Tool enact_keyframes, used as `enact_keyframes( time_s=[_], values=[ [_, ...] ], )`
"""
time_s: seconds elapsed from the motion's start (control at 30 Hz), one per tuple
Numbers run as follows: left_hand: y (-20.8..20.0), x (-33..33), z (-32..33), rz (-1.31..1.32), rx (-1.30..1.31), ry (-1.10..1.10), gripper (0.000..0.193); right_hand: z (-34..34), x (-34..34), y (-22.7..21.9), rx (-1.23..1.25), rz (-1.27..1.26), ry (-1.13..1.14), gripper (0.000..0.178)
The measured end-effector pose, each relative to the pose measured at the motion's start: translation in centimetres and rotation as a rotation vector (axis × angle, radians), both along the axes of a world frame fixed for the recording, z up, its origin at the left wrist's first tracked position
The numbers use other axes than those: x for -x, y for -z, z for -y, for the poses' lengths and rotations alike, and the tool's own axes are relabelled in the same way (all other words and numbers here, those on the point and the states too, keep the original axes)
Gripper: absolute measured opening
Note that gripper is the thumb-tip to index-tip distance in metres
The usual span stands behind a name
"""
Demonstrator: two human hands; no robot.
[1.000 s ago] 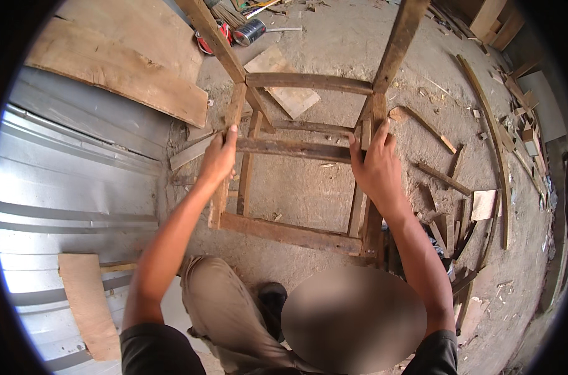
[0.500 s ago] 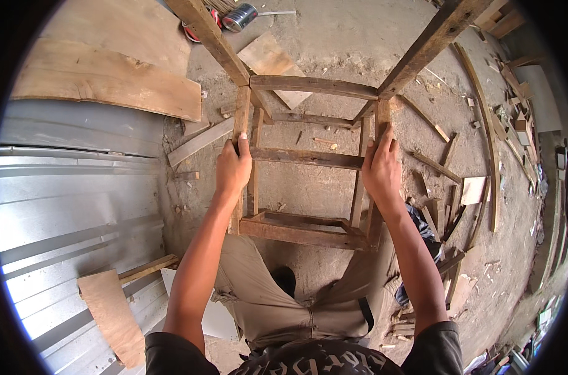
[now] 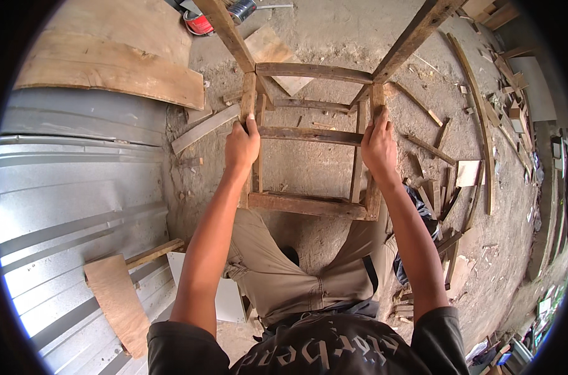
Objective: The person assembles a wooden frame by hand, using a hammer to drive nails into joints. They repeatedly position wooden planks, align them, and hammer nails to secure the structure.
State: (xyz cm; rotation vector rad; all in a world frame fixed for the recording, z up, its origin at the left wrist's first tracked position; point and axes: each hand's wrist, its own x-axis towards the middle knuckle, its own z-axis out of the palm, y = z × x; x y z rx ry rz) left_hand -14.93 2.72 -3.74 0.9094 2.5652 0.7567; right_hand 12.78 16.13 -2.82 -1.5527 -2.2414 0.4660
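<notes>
In front of me stands a bare wooden chair frame (image 3: 315,135), its weathered brown posts joined by several crossbars. My left hand (image 3: 242,147) is wrapped round its left upright, thumb up along the wood. Round the right upright, level with the middle crossbar, my right hand (image 3: 379,147) is closed with its fingers over the outer face. The lowest near crossbar (image 3: 306,205) lies just beyond my legs. Two long bars run from the frame's top corners out past the upper edge of the view.
Corrugated metal sheeting (image 3: 77,200) covers the left side, with a wide wooden board (image 3: 109,74) above it. A red can (image 3: 198,23) stands at the far left. Loose wood strips (image 3: 477,119) and a black plastic bag (image 3: 419,206) lie on the dirt floor at right.
The chair frame and both hands have shifted a little upward in the view, and its lower part appears less tipped open. Both hands keep their hold.
</notes>
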Motion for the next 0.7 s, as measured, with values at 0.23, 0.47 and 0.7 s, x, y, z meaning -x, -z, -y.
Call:
enact_keyframes(
  time_s=[0.23,0.47,0.7],
  values=[
    [0.2,0.1,-0.2,0.019,-0.015,0.021,0.058,-0.6,0.6,-1.0,0.039,0.028,0.010,0.063],
    [-0.2,-0.1,-0.3,0.098,0.004,-0.003,0.058,1.7,-1.1,2.0,-0.150,-0.172,0.082,0.045],
    [0.5,0.8,-0.7,0.209,0.002,-0.012,0.058,1.6,-0.9,0.4,0.121,-0.198,0.187,0.030]
  ],
)
